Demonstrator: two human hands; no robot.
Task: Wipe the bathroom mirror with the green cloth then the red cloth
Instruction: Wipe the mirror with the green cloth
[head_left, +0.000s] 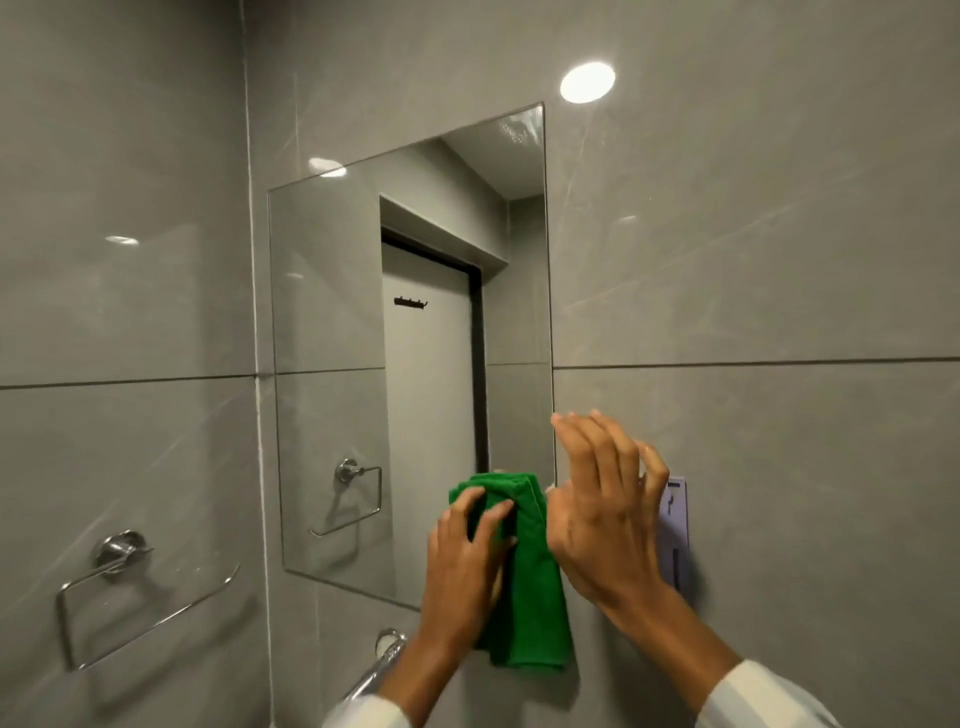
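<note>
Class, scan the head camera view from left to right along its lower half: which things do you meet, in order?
Towel ring → left hand → green cloth → right hand → pale purple wall holder.

Wall: grey glossy tiles with thin grout lines, filling most of the frame.
Light glare: bright oval reflection on the tile, upper right of centre.
Towel ring: chrome, rectangular, fixed to the wall at lower left.
Chrome bar: a rail end at bottom centre.
Pale purple holder: a wall-mounted piece at right of centre, partly hidden.
</note>
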